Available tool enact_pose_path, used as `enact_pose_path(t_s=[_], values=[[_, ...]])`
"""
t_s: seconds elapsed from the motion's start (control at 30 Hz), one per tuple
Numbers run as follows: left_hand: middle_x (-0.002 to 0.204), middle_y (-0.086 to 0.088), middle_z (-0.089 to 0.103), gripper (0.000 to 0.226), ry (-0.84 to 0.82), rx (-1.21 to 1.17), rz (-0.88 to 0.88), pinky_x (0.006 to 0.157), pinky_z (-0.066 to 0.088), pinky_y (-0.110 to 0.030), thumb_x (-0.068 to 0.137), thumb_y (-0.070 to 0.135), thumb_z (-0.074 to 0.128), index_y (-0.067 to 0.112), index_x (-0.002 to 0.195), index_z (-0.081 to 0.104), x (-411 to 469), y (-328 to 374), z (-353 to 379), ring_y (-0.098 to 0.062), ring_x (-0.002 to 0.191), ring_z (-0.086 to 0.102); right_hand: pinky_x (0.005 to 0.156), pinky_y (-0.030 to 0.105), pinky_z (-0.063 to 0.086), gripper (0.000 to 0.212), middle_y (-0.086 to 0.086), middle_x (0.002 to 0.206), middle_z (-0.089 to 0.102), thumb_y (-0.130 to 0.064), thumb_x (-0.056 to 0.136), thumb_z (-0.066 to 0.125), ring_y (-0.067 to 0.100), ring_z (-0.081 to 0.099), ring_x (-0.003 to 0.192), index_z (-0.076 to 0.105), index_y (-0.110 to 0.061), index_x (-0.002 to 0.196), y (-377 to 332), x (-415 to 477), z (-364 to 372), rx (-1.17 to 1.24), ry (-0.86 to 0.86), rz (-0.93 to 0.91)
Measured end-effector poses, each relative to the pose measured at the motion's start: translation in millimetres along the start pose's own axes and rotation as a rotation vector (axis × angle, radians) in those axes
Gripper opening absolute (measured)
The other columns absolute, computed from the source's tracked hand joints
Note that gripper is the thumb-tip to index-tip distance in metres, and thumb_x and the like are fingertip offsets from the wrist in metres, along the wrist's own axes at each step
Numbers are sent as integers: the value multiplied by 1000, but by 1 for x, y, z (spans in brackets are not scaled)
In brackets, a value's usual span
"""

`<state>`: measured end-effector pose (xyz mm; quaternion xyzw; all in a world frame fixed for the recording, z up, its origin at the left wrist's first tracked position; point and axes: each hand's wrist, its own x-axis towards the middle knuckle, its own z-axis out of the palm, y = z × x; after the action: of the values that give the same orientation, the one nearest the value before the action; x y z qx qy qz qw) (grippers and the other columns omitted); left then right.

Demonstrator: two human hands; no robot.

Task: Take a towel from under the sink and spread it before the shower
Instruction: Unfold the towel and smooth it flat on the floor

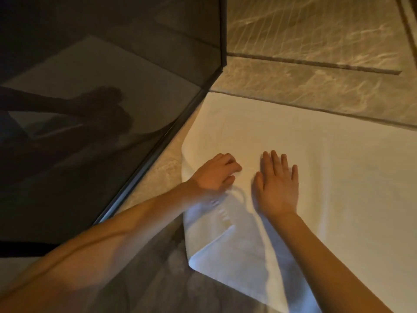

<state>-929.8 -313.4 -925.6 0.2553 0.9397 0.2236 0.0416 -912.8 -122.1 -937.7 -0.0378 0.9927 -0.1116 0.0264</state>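
Towel first: a large white terry-cloth towel [316,168] lies spread on the floor, and both bare hands rest on its left part. The right hand [278,184] is fully open, palm down and fingers stretched out flat against the cloth, holding nothing. The left hand [215,172], just beside it, has its fingers curled inward with the knuckles up, pressing on the fabric near the towel's left edge; whether it pinches any cloth under the fingertips cannot be told, as this hand is slightly blurred. Both forearms reach in from the lower edge of the view, the left one crossing over the floor and the lower corner of the glass.

Around the hands the towel is mostly smooth, but below the left wrist a fold runs down toward a turned-over corner at the near left, where the cloth lies doubled. The towel's far edge lies along a low beige marble step [316,96] with a dark drain slot [316,64] behind it. To the left stands a dark tinted glass shower panel [101,98] in a black metal frame, its bottom rail running diagonally just beside the towel's left edge, with a strip of beige marble floor [155,177] between them.
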Motion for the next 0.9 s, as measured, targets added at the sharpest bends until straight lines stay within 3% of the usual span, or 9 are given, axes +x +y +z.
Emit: enact_pose_path(t_s=[0.17, 0.23, 0.33, 0.5, 0.63, 0.73, 0.9], values=[[90, 0, 57, 9, -171, -108, -159, 78, 46, -40, 89, 19, 56, 17, 87, 64, -19, -10, -32, -16, 85, 54, 121, 46, 0, 58, 2, 164, 8, -37, 101, 18, 25, 1, 151, 11, -23, 157, -4, -11, 18, 9, -50, -41], [80, -2, 57, 16, -244, -107, -263, 71, 48, -42, 89, 23, 54, 14, 76, 58, -27, -10, -41, -16, 75, 55, 121, 45, 1, 62, 3, 164, 11, -39, 96, 15, 26, 4, 151, 14, -23, 156, -2, -11, 19, 22, -28, -45], [61, -1, 45, 35, -325, -116, -400, 57, 35, -33, 90, 35, 54, 16, 63, 45, -36, -18, -49, -13, 56, 43, 121, 46, 2, 64, 3, 164, 13, -41, 95, 12, 25, 4, 151, 15, -23, 156, -4, -11, 21, 28, -23, -48], [55, 0, 38, 49, -387, -162, -558, 54, 27, -29, 88, 56, 53, 18, 58, 44, -43, -36, -56, -14, 50, 35, 121, 46, 1, 58, 2, 164, 8, -38, 101, 18, 24, 0, 151, 10, -24, 157, -2, -12, 21, 3, -48, -46], [44, 8, 22, 58, -343, -227, -594, 48, 19, -25, 82, 61, 59, 22, 52, 28, -50, -42, -53, -10, 41, 22, 121, 47, 1, 58, 3, 164, 7, -38, 102, 19, 24, -2, 151, 9, -23, 157, -3, -12, 19, 16, -54, -52], [50, 8, 30, 52, -298, -277, -545, 53, 25, -30, 77, 59, 64, 20, 56, 38, -53, -42, -49, -9, 46, 29, 121, 47, 1, 60, 4, 164, 8, -40, 99, 12, 25, 0, 151, 10, -22, 157, -3, -14, 18, 14, -45, -52], [52, -1, 31, 55, -274, -360, -595, 49, 21, -28, 80, 59, 65, 13, 56, 48, -50, -42, -48, -16, 47, 29, 121, 47, 1, 64, 4, 164, 9, -42, 96, 8, 25, 0, 151, 11, -22, 157, -4, -13, 18, 17, -45, -52]])
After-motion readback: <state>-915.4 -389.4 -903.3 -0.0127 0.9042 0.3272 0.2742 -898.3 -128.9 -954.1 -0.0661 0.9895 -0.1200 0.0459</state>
